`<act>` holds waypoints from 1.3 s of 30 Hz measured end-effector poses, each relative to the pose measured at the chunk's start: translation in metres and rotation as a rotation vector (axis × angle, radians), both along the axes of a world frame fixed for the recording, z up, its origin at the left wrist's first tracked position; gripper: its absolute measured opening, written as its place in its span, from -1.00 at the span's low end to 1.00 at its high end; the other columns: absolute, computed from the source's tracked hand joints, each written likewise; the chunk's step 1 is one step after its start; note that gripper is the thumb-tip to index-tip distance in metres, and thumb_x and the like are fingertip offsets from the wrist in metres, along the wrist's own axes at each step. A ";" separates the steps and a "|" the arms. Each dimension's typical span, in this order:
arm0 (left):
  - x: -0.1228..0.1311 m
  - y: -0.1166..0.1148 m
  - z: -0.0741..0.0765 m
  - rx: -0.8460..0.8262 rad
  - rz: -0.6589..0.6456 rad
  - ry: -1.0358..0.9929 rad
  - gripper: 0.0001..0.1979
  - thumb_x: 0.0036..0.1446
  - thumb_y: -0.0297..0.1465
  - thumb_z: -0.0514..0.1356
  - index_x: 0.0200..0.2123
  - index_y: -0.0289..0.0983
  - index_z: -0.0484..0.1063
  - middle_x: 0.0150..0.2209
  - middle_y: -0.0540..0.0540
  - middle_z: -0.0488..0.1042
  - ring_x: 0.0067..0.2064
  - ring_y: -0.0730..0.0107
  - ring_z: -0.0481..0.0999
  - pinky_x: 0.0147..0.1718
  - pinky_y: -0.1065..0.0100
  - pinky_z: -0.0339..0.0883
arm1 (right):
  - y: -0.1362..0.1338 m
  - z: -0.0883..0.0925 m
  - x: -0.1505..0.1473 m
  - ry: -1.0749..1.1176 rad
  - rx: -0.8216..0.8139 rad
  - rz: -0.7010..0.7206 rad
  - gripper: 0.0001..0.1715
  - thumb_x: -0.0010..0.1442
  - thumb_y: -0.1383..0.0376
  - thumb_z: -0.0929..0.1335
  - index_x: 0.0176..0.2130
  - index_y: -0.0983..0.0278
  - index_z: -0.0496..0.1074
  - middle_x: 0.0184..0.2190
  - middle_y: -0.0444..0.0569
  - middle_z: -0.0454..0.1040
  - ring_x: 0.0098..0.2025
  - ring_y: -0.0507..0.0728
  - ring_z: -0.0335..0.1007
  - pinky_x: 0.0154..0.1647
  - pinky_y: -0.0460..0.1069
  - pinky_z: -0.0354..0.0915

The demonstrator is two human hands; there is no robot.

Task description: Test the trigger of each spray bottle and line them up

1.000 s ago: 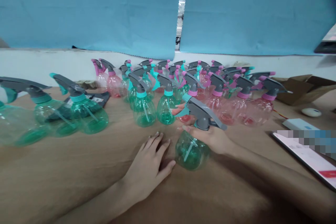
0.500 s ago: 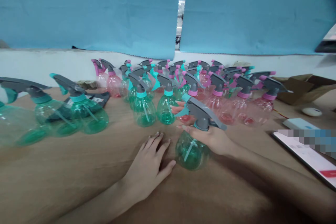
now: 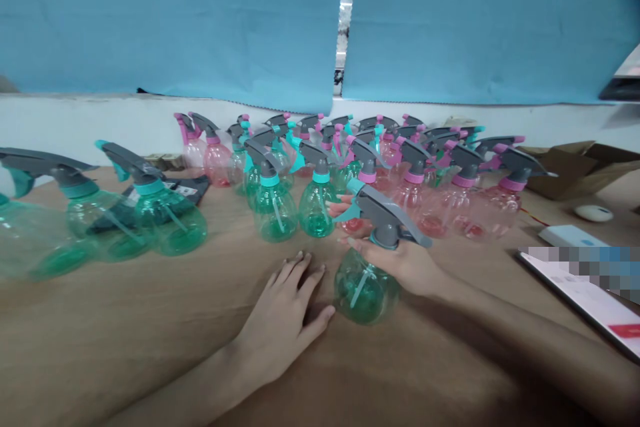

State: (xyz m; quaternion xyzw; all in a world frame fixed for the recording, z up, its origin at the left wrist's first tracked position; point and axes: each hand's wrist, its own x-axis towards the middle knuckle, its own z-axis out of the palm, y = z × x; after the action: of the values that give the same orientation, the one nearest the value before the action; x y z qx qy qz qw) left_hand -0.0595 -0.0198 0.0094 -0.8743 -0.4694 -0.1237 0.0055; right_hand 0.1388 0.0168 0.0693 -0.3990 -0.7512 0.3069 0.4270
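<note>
My right hand (image 3: 405, 265) is wrapped round the neck of a clear green spray bottle (image 3: 364, 290) with a grey and turquoise trigger head. The bottle tilts slightly, its nozzle toward the back left. My left hand (image 3: 283, 313) lies palm down on the wooden table (image 3: 165, 333), just left of that bottle, fingers apart and holding nothing. Beyond my hands stand two green bottles, one on the left (image 3: 276, 213) and one on the right (image 3: 317, 210). Pink-collared bottles (image 3: 463, 203) stand behind my right hand.
More spray bottles crowd the back of the table. Several green ones (image 3: 170, 223) stand at the left, near a dark packet (image 3: 197, 188). On the right are an open cardboard box (image 3: 565, 170), a white mouse (image 3: 593, 213), a white box (image 3: 573, 238) and a tablet-like screen (image 3: 575, 293).
</note>
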 end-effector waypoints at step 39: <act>-0.002 0.001 -0.003 0.025 0.001 0.019 -0.50 0.20 -0.16 0.02 0.12 -0.31 0.19 0.17 -0.26 0.15 0.18 0.03 0.09 0.05 0.01 0.08 | 0.000 -0.002 -0.002 0.031 0.016 -0.059 -0.66 -0.03 0.40 0.26 -0.20 0.14 0.33 -0.46 -0.20 0.43 -0.41 0.06 0.38 -0.41 -0.05 0.30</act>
State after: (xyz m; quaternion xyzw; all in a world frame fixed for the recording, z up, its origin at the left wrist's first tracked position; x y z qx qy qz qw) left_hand -0.0610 -0.0186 0.0064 -0.8751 -0.4680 -0.1212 0.0208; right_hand 0.1373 0.0165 0.0675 -0.4130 -0.7346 0.2944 0.4507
